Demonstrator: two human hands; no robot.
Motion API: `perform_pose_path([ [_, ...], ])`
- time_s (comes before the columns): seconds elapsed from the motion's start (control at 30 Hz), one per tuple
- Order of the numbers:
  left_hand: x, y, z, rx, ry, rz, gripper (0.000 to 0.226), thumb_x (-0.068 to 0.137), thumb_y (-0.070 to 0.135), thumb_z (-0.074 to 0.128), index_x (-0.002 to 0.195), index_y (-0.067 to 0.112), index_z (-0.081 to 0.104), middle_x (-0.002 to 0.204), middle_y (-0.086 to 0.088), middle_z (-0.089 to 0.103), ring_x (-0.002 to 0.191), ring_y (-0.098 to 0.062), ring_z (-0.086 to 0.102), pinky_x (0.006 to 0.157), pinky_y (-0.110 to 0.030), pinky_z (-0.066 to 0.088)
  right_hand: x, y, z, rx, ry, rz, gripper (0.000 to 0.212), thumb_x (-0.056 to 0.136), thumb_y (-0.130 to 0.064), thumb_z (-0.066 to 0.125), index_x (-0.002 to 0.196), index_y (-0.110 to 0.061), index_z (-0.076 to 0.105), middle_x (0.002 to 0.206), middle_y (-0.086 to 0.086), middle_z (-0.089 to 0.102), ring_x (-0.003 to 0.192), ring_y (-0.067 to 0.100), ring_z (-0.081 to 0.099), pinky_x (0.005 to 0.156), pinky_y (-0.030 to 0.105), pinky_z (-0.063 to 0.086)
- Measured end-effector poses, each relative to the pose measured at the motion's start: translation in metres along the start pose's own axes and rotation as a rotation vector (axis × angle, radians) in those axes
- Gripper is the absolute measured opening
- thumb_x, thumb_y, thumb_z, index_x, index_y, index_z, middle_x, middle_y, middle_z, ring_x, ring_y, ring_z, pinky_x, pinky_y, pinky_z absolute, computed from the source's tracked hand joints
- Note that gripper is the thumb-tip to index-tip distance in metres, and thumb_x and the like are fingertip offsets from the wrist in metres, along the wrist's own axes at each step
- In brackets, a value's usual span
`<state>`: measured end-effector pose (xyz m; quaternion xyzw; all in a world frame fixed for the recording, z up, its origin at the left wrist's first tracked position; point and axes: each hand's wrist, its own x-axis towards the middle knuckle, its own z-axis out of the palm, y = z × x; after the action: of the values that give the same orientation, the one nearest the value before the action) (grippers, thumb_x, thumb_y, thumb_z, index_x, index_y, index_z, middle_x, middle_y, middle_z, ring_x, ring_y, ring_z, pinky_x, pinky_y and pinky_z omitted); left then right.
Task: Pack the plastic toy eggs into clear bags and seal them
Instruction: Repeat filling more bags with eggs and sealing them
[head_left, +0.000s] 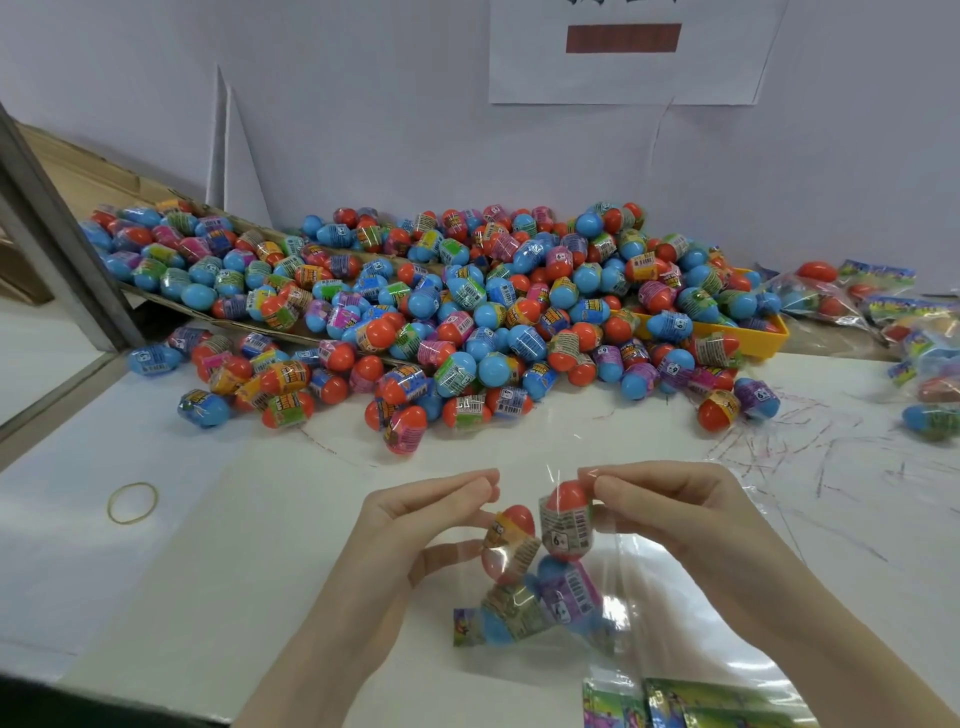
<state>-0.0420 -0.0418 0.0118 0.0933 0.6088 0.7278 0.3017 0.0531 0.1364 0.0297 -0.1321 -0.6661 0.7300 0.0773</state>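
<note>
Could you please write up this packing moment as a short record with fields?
left hand: pinches the mouth of the clear bag, left side
right hand: pinches the bag's mouth, right side
bag contents: several toy eggs, red and blue, exact count unclear
bag state: open, not sealed
loose egg pile: large heap along the far side of the white table
yellow tray: under the heap's right end
rubber band: on the table, left of the hands
packed bags: far right
</note>
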Motion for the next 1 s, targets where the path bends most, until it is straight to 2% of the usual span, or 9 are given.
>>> perform_pose_path([
  [0.1, 0.002, 0.001, -0.005, 0.040, -0.047, -0.024, 0.033, 0.047, 0.035, 0.071, 0.076, 0.019, 0.078, 0.085, 0.000, 0.074, 0.071, -0.008, 0.068, 0.056, -0.019, 0.052, 0.001, -0.003, -0.004, -0.001, -0.028, 0.014, 0.024, 0.054, -0.022, 0.071, 0.076, -0.015, 0.077, 0.079, 0.013, 0.073, 0.068, 0.017, 0.067, 0.063, 0.019, 0.054],
  [0.23, 0.005, 0.007, -0.014, 0.136, -0.143, -0.039, 0.027, 0.053, 0.031, 0.071, 0.075, 0.017, 0.078, 0.085, 0.002, 0.074, 0.072, -0.007, 0.067, 0.061, -0.019, 0.053, 0.002, -0.006, -0.008, -0.050, -0.096, 0.029, 0.020, 0.053, -0.018, 0.072, 0.073, -0.015, 0.077, 0.075, 0.013, 0.072, 0.066, 0.017, 0.068, 0.063, 0.019, 0.053],
  [0.37, 0.006, 0.013, -0.018, 0.234, -0.171, 0.054, 0.021, 0.054, 0.028, 0.071, 0.073, 0.026, 0.078, 0.070, -0.002, 0.072, 0.065, -0.007, 0.067, 0.057, -0.014, 0.050, 0.005, -0.006, -0.011, -0.089, -0.099, 0.019, 0.021, 0.049, -0.021, 0.073, 0.069, -0.015, 0.077, 0.069, 0.012, 0.071, 0.059, 0.014, 0.066, 0.058, 0.018, 0.052],
  [0.5, 0.008, 0.012, -0.019, 0.214, -0.136, 0.150, 0.019, 0.049, 0.024, 0.073, 0.068, 0.025, 0.078, 0.063, -0.006, 0.071, 0.057, -0.010, 0.066, 0.052, -0.015, 0.050, 0.005, -0.004, -0.010, -0.053, -0.060, -0.021, 0.018, 0.051, -0.016, 0.071, 0.069, -0.014, 0.077, 0.068, 0.013, 0.071, 0.059, 0.016, 0.067, 0.056, 0.018, 0.051],
  [0.67, 0.012, 0.010, -0.024, 0.178, -0.150, 0.136, 0.021, 0.048, 0.011, 0.074, 0.066, 0.021, 0.078, 0.058, -0.007, 0.069, 0.053, -0.015, 0.066, 0.048, -0.018, 0.050, 0.005, -0.002, -0.008, -0.042, -0.064, -0.048, 0.018, 0.052, -0.014, 0.071, 0.068, -0.016, 0.077, 0.070, 0.013, 0.071, 0.060, 0.016, 0.068, 0.055, 0.018, 0.051],
  [0.77, 0.017, 0.009, -0.029, 0.216, -0.219, 0.110, 0.026, 0.047, -0.010, 0.077, 0.058, 0.014, 0.075, 0.057, -0.006, 0.068, 0.055, -0.014, 0.067, 0.049, -0.019, 0.051, 0.005, -0.001, -0.009, -0.049, -0.065, -0.066, 0.019, 0.050, -0.015, 0.071, 0.067, -0.020, 0.077, 0.069, 0.012, 0.072, 0.059, 0.016, 0.068, 0.055, 0.017, 0.051],
  [0.83, 0.019, 0.010, -0.032, 0.210, -0.262, 0.107, 0.016, 0.055, -0.003, 0.069, 0.056, 0.013, 0.075, 0.058, -0.004, 0.068, 0.058, -0.013, 0.068, 0.050, -0.019, 0.051, 0.006, 0.001, -0.010, -0.042, -0.070, -0.080, 0.022, 0.048, -0.016, 0.072, 0.069, -0.021, 0.077, 0.068, 0.012, 0.071, 0.060, 0.017, 0.068, 0.056, 0.018, 0.051],
  [0.93, 0.021, 0.013, -0.036, 0.200, -0.341, 0.105, 0.008, 0.051, 0.010, 0.074, 0.058, 0.014, 0.075, 0.063, -0.005, 0.071, 0.065, -0.017, 0.070, 0.055, -0.020, 0.053, 0.006, 0.003, -0.012, -0.026, -0.079, -0.108, 0.020, 0.049, -0.013, 0.071, 0.067, -0.020, 0.077, 0.067, 0.011, 0.071, 0.060, 0.018, 0.069, 0.055, 0.019, 0.052],
  [1.0, 0.023, 0.014, -0.039, 0.229, -0.357, 0.110, 0.011, 0.052, 0.006, 0.073, 0.057, 0.016, 0.075, 0.064, -0.005, 0.071, 0.067, -0.018, 0.071, 0.058, -0.020, 0.054, 0.007, 0.004, -0.013, -0.032, -0.099, -0.135, 0.014, 0.051, -0.012, 0.070, 0.062, -0.018, 0.076, 0.063, 0.009, 0.070, 0.058, 0.017, 0.068, 0.055, 0.019, 0.052],
])
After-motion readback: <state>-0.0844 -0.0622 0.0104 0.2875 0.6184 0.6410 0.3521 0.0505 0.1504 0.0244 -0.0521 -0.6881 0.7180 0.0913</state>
